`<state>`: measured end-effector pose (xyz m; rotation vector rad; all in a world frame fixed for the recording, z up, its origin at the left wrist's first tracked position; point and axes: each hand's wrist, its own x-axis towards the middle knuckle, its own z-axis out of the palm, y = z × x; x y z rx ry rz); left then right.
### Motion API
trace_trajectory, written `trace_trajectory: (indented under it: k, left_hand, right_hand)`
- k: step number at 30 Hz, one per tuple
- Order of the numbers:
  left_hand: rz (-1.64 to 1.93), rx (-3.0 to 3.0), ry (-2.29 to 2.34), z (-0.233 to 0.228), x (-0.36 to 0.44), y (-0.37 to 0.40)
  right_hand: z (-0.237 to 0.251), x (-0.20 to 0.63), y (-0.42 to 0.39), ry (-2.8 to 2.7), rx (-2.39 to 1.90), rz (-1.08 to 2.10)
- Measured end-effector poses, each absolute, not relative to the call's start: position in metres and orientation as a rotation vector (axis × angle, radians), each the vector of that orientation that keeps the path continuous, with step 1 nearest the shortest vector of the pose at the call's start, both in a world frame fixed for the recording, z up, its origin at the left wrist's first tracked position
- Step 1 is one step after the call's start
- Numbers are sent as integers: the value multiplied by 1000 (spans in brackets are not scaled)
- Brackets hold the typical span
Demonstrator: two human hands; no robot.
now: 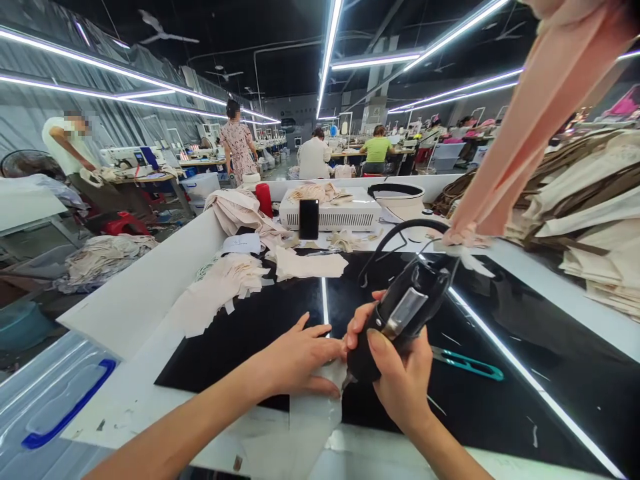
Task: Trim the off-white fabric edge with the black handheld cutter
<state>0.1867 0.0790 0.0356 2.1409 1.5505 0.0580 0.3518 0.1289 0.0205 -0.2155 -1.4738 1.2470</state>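
Observation:
My left hand (300,360) lies with its fingers spread over a pale, thin piece of fabric (316,423) at the near edge of the black work surface (240,347). In my right hand (403,373) is a black corded handheld power tool (395,320) with a shiny metal panel on its side. The tool is tilted, its narrow tip pointing down at the fabric's right edge, close to my left fingertips. Whether the tip touches the fabric I cannot tell. Teal thread snips (470,363) lie on the black surface, right of my right hand.
Cream fabric pieces (225,287) are heaped at the left. Behind stand a phone (309,220), a white vented box (345,213) and a red thread cone (263,199). Peach cloth (530,133) hangs at the upper right. Stacked fabric (600,220) lies right. Several people work farther back.

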Motion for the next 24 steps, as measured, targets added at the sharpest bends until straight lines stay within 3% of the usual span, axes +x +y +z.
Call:
trace_trajectory:
  k: [8,11,16,19,24]
  left_hand:
    - [146,2374,1636,28,193,62]
    - [544,2643,1988,13,203,46]
    - [891,3030,2061,-17,213,30]
    - [722,3001,2067,-19,207,24]
    - [437,2919,1700,-2,180,14]
  right_hand:
    - [21,358,131,-1479,-232,1238]
    - [18,361,136,-1507,-158,1222]
    - [17,363,144,-1574,-126,1152]
    - [24,364,143,-1537,-200,1177]
    - [32,367,139,-1507,-198,1169]
